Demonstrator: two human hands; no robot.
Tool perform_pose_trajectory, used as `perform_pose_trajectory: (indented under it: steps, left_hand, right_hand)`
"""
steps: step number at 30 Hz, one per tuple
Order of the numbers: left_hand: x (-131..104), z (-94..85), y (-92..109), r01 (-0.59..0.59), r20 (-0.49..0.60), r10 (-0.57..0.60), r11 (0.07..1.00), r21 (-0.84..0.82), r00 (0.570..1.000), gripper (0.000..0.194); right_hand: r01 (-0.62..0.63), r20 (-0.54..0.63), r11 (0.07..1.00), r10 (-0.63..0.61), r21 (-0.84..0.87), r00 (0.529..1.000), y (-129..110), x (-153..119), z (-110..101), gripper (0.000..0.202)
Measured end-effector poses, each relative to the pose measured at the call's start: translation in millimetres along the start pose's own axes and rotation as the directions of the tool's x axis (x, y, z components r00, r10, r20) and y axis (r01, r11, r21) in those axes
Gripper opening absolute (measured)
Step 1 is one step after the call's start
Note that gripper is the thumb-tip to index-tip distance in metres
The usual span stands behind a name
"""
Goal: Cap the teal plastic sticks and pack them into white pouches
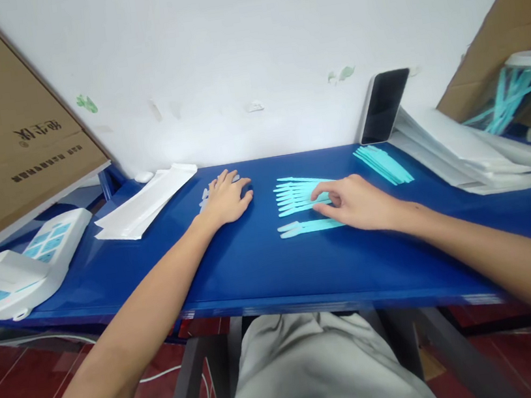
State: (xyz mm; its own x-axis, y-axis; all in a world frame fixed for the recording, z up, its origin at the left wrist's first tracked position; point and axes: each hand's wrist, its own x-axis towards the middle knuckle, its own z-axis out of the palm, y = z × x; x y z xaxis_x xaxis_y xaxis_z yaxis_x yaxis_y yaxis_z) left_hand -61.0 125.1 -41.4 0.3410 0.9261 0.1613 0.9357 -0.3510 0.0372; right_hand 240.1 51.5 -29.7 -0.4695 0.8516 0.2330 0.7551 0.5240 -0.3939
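My left hand point(227, 198) lies with spread fingers over small translucent pieces point(204, 198) on the blue table, partly covering them. Fanned turquoise strips point(294, 193) with paler tips lie in the middle, pointing left. Over their right part is my right hand point(345, 200), thumb and index finger curved with a gap between them; whether its fingertips touch a strip cannot be made out. Just below the fan, a couple of separate strips point(311, 226) run under the right thumb. Another turquoise stack point(382, 164) rests farther right.
White paper sleeves point(147, 202) and a power strip point(39, 260) are at the left. A phone point(385, 106) leans on the wall. Clear plastic bags point(471, 153) lie at the right, near a container of turquoise strips point(510, 95). Cardboard point(1, 111) stands at the left.
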Motion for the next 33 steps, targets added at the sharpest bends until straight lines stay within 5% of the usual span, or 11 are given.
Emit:
perform_pose_trajectory:
  steps: [4, 7, 10, 13, 18, 24, 33]
  left_hand:
    - [2, 2.1, -4, 0.0, 0.016, 0.0, 1.0, -0.015, 1.0, 0.049]
    - [4, 2.7, -4, -0.166, -0.051, 0.162, 0.984, -0.067, 0.985, 0.043]
    - [4, -0.7, 2, -0.402, -0.092, 0.391, 0.896, -0.189, 0.916, 0.035]
    - [0, -6.5, 11, -0.508, -0.098, 0.501, 0.822, -0.256, 0.86, 0.033]
    - [-5, -8.9, 15, -0.471, -0.099, 0.464, 0.832, -0.294, 0.88, 0.033]
    - [-4, -5.6, 7, -0.349, -0.034, 0.347, 0.934, -0.073, 0.937, 0.05]
    - [0, -12.2, 1, -0.386, -0.025, 0.385, 0.921, -0.046, 0.922, 0.031]
  right_hand:
    - [0.019, 0.056, 1.0, -0.018, -0.016, 0.998, 3, 1, 1, 0.031]
    - [0.063, 0.069, 0.995, -0.057, -0.083, 0.996, 4, 1, 1, 0.034]
    - [0.11, 0.06, 0.983, -0.102, -0.149, 0.993, 6, 1, 1, 0.036]
    - [0.179, 0.07, 0.968, -0.169, -0.175, 0.983, 10, 2, 3, 0.036]
    - [0.203, 0.076, 0.961, -0.192, -0.19, 0.978, 16, 3, 8, 0.031]
    - [0.192, 0.08, 0.975, -0.183, -0.115, 0.98, 20, 4, 7, 0.024]
    - [0.207, 0.044, 0.964, -0.202, -0.166, 0.978, 23, 0, -3, 0.02]
